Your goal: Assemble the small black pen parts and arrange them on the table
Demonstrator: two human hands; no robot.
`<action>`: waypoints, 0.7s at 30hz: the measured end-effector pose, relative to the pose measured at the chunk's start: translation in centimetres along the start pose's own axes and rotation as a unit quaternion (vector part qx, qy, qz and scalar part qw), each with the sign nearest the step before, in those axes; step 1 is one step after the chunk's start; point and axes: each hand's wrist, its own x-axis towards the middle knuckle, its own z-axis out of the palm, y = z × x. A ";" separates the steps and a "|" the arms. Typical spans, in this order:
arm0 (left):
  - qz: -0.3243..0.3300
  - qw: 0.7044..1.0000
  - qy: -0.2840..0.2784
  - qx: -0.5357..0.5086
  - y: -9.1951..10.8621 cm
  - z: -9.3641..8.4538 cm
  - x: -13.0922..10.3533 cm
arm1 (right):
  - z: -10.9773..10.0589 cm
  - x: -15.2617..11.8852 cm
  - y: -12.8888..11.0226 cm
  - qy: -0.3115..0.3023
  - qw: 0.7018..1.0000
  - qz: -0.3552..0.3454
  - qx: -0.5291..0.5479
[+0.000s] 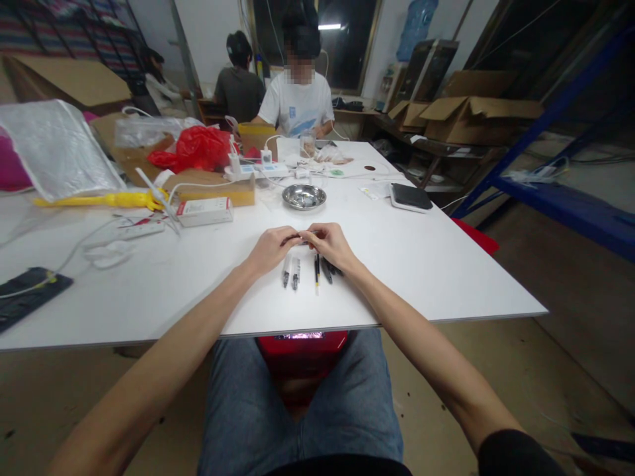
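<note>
My left hand [272, 250] and my right hand [331, 244] meet above the white table [198, 277], fingers closed and pinching. Between their fingertips is a thin, dark pen part [300, 238], mostly hidden by the fingers. Just below the hands, two clear pen barrels [296, 272] with dark tips lie side by side. Right of them are slim black refills [317, 270] with yellowish ends. Several black pen pieces, perhaps caps [326, 271], lie beside these, partly covered by my right wrist.
Ahead stands a shiny metal bowl [304, 197]. A black-topped device [411, 197] lies to the right. On the left are a white box [205, 211], a yellow tool [114, 199], cables and a red bag [193, 149]. Across the table sits a person in white [300, 102].
</note>
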 end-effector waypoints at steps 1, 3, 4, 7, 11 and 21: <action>0.003 1.000 -0.001 0.004 0.0 0.0 0.0 | 0.0 0.0 -0.1 0.000 1.000 0.000 -0.016; 0.009 1.000 0.000 0.003 0.1 0.1 -0.1 | -0.1 -0.1 -0.2 -0.010 1.000 0.006 -0.027; 0.013 1.000 0.000 0.000 0.2 0.1 -0.2 | -0.1 -0.1 -0.3 -0.018 1.000 0.013 -0.022; 0.022 1.000 -0.009 0.014 0.6 0.2 -0.5 | -0.2 -0.2 -0.5 -0.047 0.998 0.041 0.011; 0.017 0.998 -0.015 0.066 1.2 0.3 -0.6 | -0.6 -0.1 -0.4 -0.099 0.992 0.063 0.036; -0.082 0.991 0.027 0.106 1.1 -0.3 -0.5 | -1.5 0.1 0.1 -0.207 0.971 -0.022 -0.115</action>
